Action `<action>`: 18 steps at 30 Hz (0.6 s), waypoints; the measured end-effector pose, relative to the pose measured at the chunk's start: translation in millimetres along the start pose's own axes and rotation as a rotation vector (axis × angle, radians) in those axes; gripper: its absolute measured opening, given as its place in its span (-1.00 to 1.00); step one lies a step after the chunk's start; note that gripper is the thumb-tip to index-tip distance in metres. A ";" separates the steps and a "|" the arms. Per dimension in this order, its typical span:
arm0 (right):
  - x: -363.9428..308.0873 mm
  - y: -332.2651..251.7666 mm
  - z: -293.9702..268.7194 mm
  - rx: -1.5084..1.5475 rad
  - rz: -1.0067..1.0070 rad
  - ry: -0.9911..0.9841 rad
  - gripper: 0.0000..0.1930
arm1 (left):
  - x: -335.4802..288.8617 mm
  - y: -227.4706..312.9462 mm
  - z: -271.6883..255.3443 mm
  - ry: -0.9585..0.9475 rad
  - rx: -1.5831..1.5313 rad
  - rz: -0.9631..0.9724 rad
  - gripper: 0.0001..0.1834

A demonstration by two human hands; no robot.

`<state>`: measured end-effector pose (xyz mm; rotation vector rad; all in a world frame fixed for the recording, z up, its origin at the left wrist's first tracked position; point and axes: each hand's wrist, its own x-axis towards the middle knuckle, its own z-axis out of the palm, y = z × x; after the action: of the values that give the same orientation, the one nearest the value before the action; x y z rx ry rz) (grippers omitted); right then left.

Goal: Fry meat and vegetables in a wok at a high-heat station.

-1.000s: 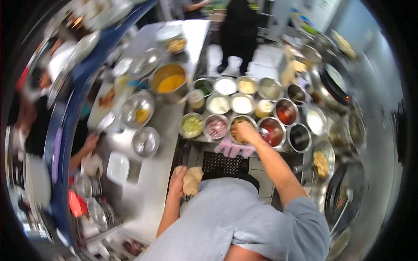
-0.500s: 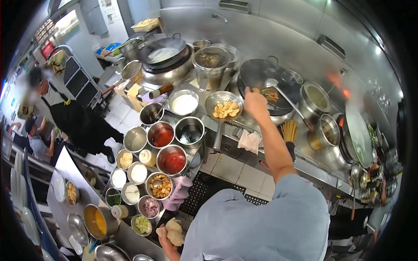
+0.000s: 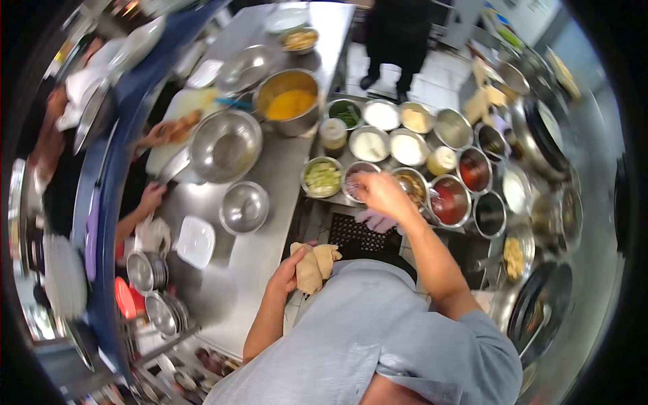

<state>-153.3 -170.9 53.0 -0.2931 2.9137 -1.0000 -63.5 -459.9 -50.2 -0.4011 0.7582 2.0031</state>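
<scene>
My left hand [image 3: 289, 271] is closed around a folded tan cloth [image 3: 310, 270], close to the front of my shirt. My right hand [image 3: 383, 196] reaches over a metal bowl of chopped red onion [image 3: 354, 181], its fingers bunched and pointing down into it. The fingertips are partly hidden, so I cannot see what is between them. Left of that bowl is one of pale green chopped vegetable [image 3: 322, 177]. To its right, partly covered by my wrist, is a bowl of browned pieces [image 3: 413, 183]. A lilac cloth or glove [image 3: 375, 221] hangs below my right hand.
Pots of red sauce [image 3: 449, 201] and dark liquid [image 3: 489, 214] stand to the right, with white powders behind. A wok [image 3: 555, 297] with a ladle [image 3: 538, 331] is at the lower right. Left, a steel counter [image 3: 260, 270] holds bowls and a yellow-filled pot [image 3: 287, 75]. Other people work beyond.
The view has swung left, away from the stove. My right hand has let go of the ladle, which stays in the wok, and is now at the onion. My left hand still grips the cloth.
</scene>
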 end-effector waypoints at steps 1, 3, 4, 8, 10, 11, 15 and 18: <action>30.7 6.4 24.4 -0.081 -0.072 -0.029 -0.77 | -13.5 -3.2 -8.0 0.011 -0.075 0.019 -0.47; 82.2 -13.7 62.3 -0.245 -0.070 -0.195 -0.78 | -44.9 -20.7 -31.8 0.144 -0.115 0.120 -0.46; 102.7 -7.2 93.3 -0.331 -0.109 -0.234 -0.81 | -59.6 -33.6 -43.2 0.247 -0.130 0.182 -0.45; 134.0 43.2 171.0 -0.470 -0.292 -0.300 -0.82 | -95.2 -63.3 -40.8 0.390 -0.144 0.294 -0.42; 132.8 37.8 179.5 -0.556 -0.446 -0.272 -0.79 | -105.5 -83.0 -32.6 0.473 -0.271 0.421 -0.42; 139.1 65.8 185.6 -0.600 -0.446 -0.325 -0.80 | -97.2 -94.2 -49.9 0.396 -0.355 0.412 -0.42; 140.0 25.6 159.1 -0.708 -0.428 -0.511 -0.80 | -103.1 -111.2 -54.5 0.361 -0.450 0.501 -0.45; 140.4 6.3 138.6 -0.740 -0.366 -0.627 -0.79 | -103.1 -106.9 -53.5 0.329 -0.451 0.491 -0.48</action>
<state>-277.4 -276.8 -58.0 -0.9777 2.5223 0.2119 80.3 -521.5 -71.4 -0.8935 0.6361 2.6192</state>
